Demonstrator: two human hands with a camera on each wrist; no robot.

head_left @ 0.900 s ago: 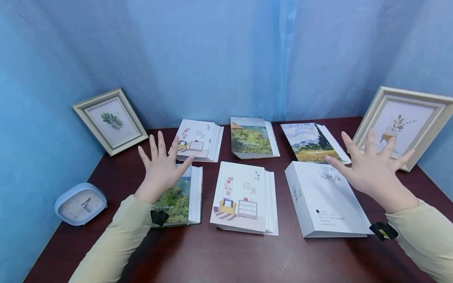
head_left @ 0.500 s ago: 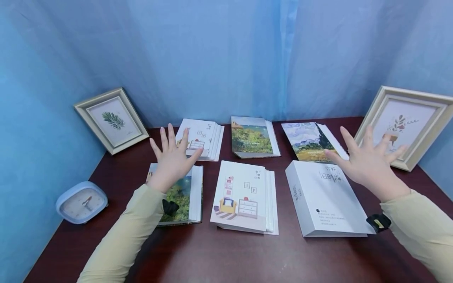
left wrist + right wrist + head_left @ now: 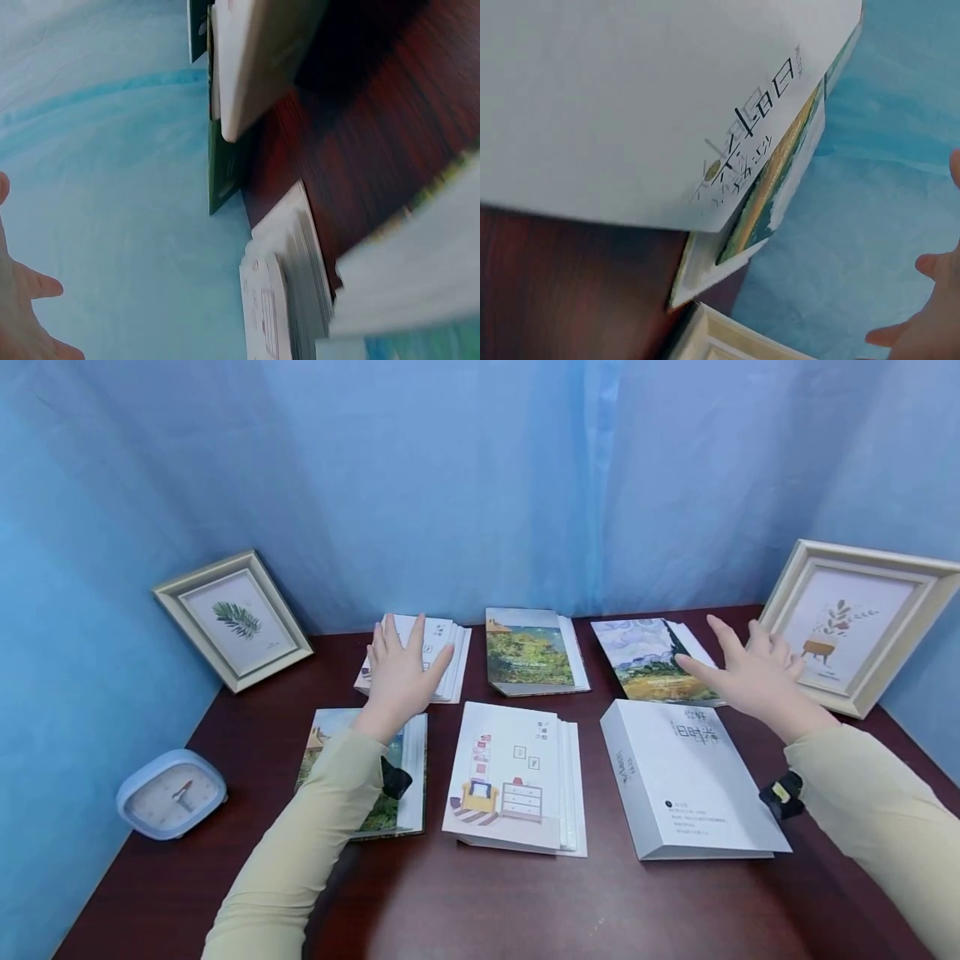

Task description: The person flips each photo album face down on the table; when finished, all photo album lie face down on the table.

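White album (image 3: 437, 640) is set at rear L of two rows, partly hidden by the L hand (image 3: 401, 681); fingers spread, nothing gripped. Rear-R landscape album (image 3: 637, 658) is partly covered by the R hand (image 3: 756, 672), likewise w/ nothing held. Both are laid flat, prob. for easy viewing. Front access is partly blocked by nearer furniture-print album (image 3: 510, 777) & thick white vol. (image 3: 693, 781). Sides are flanked by L frame (image 3: 240, 620) & R frame (image 3: 843, 627); blue clock (image 3: 172, 795) is placed far L.
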